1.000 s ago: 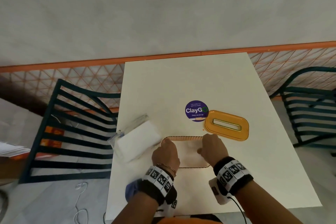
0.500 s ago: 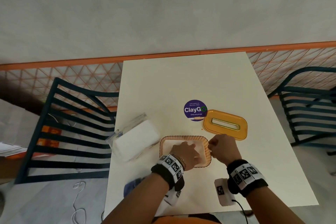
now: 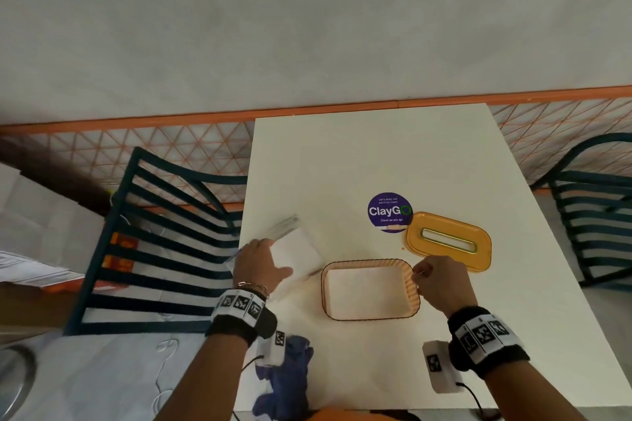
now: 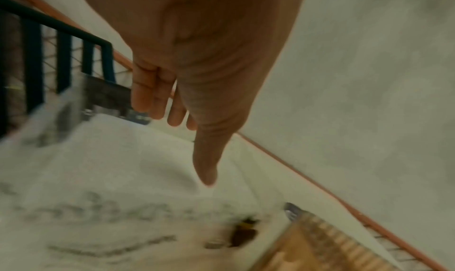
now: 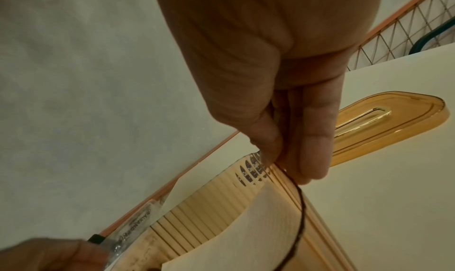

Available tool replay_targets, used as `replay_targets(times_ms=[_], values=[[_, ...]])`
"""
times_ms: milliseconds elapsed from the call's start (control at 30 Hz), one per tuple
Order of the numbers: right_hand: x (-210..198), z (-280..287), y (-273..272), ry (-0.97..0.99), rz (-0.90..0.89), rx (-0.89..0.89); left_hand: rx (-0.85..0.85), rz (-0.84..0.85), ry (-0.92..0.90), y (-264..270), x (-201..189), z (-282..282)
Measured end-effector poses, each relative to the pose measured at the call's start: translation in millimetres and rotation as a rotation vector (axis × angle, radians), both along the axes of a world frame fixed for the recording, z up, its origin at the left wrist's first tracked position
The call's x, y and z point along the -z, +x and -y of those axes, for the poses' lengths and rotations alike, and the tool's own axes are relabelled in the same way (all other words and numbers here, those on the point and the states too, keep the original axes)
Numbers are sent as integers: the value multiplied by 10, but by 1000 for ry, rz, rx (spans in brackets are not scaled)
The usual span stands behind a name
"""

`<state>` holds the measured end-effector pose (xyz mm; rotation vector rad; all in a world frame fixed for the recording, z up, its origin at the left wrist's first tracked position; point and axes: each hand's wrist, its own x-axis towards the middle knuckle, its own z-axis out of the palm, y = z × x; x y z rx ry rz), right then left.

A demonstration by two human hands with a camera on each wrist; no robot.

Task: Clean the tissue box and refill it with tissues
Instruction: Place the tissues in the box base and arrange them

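The tissue pack lies on the worktop just left of the open tissue box, long axis slanting away. The left hand, nearer, rests spread on it; the right hand pinches the box's right rim.

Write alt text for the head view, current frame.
Seen from above, the right hand pinches the right rim of an open orange tissue box with tissues inside, while the left hand rests on a plastic-wrapped tissue pack on a white table. The box's orange lid lies behind.
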<state>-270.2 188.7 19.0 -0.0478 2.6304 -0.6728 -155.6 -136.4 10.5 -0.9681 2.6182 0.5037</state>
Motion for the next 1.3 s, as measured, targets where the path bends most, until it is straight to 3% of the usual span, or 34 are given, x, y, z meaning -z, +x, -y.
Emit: replay_targets(times_ms=[200, 367, 600, 833, 933, 1033, 1200, 1300], values=[[-36, 106, 56, 83, -116, 2, 78, 35, -49, 23, 186, 196], [-126, 285, 105, 31, -194, -4, 59, 19, -15, -34, 144, 232], [-211, 741, 239, -127, -171, -217, 45, -26, 336, 11, 69, 408], [-357, 1337, 352, -440, 177, -290, -175, -428, 914, 366, -315, 501], [-423, 1614, 390, -583, 214, -382, -220, -543, 1055, 437, -337, 451], [-480, 1818, 386, -693, 132, -453, -222, -643, 1070, 423, -330, 374], [-612, 1952, 409, -551, 34, -516, -355, -732, 1010, 351, -379, 285], [-541, 1964, 434, -507, 23, -545, -297, -704, 917, 333, -338, 199]])
